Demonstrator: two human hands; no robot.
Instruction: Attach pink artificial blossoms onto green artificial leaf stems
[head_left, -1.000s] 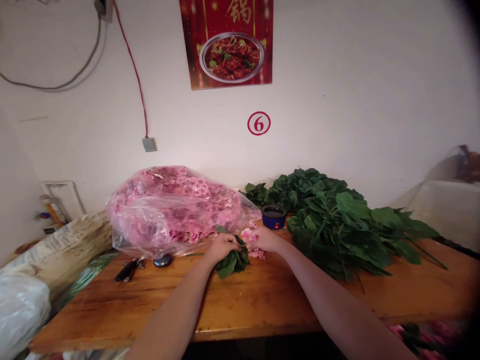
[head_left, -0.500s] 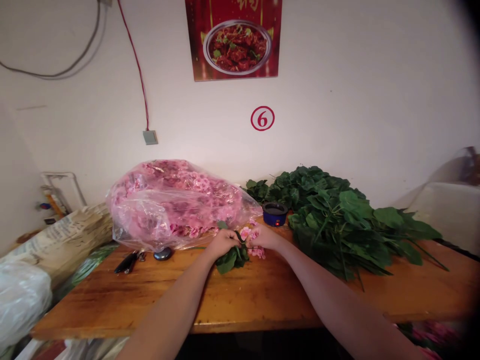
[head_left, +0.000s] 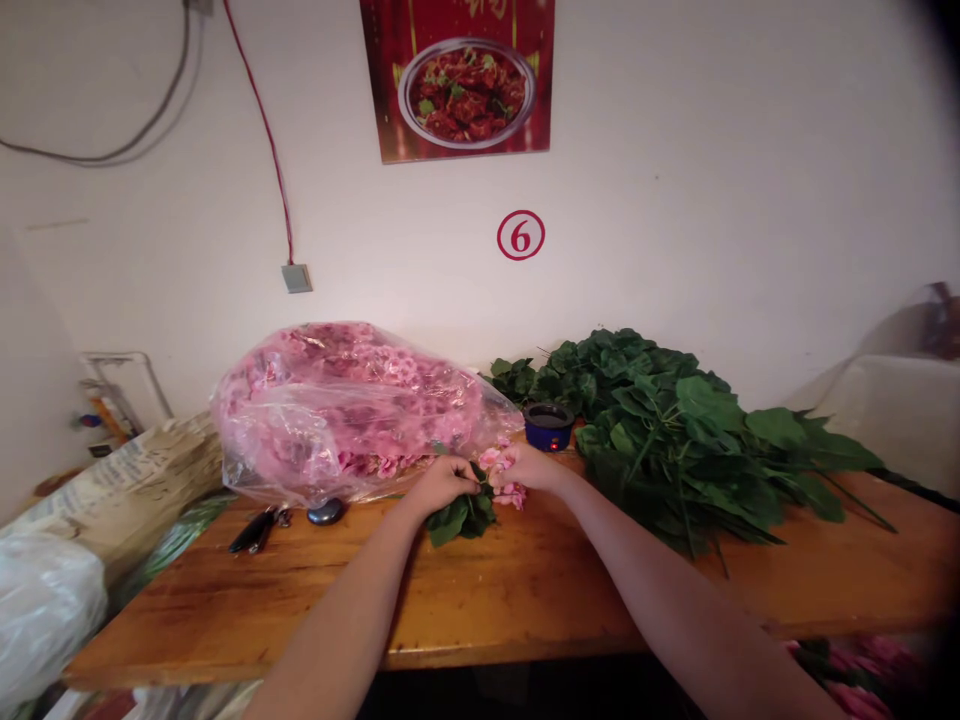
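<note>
My left hand [head_left: 448,481] is closed on an artificial leaf stem [head_left: 459,518], its green leaves hanging below the fingers toward the table. Close beside it, my right hand [head_left: 531,468] pinches a pink artificial flower [head_left: 495,458], with more petals showing under the fingers. Both hands meet just above the wooden table [head_left: 517,590], and the fingers partly hide where flower and stem come together. Behind my right hand stands a small round blue pot [head_left: 548,428] with a dark top and a lit red light.
A clear plastic bag [head_left: 360,400] full of pink flowers lies at back left. Green leaf stems [head_left: 660,430] are heaped on the right. Black-handled keys [head_left: 255,530] and a dark oval object [head_left: 326,511] lie at left. A wall [head_left: 637,230] rises behind the table.
The view has shifted slightly. Both hands stay together at nearly the same spot, with small finger movements around the flower and leaves.
</note>
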